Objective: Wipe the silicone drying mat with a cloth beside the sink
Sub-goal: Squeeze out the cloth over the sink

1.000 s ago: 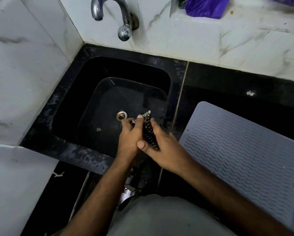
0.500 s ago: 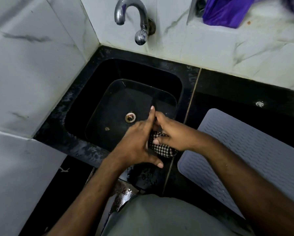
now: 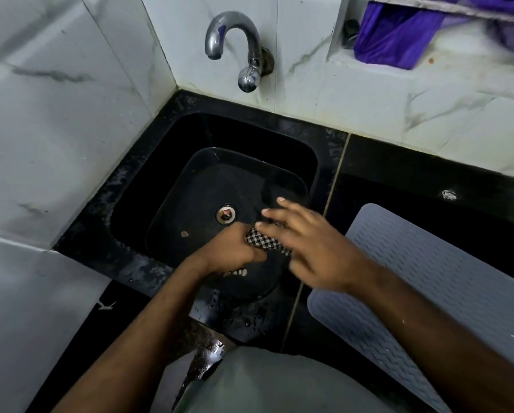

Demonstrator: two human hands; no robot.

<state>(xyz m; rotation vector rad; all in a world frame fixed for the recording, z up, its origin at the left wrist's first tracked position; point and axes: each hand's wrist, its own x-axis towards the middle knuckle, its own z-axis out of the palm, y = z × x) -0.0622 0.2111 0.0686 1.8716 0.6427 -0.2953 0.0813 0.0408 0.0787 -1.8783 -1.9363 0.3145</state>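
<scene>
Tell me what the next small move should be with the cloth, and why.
Probably carry the cloth right, onto the mat. The left hand grips it bunched over the sink, the right hand lies on it with straight fingers, and the mat lies untouched.

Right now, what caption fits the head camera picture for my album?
Left hand grips a checked cloth over the black sink; open right hand touches it, grey mat waiting.

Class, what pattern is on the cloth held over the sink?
Black-and-white checked cloth, clearest in the head view.
</scene>
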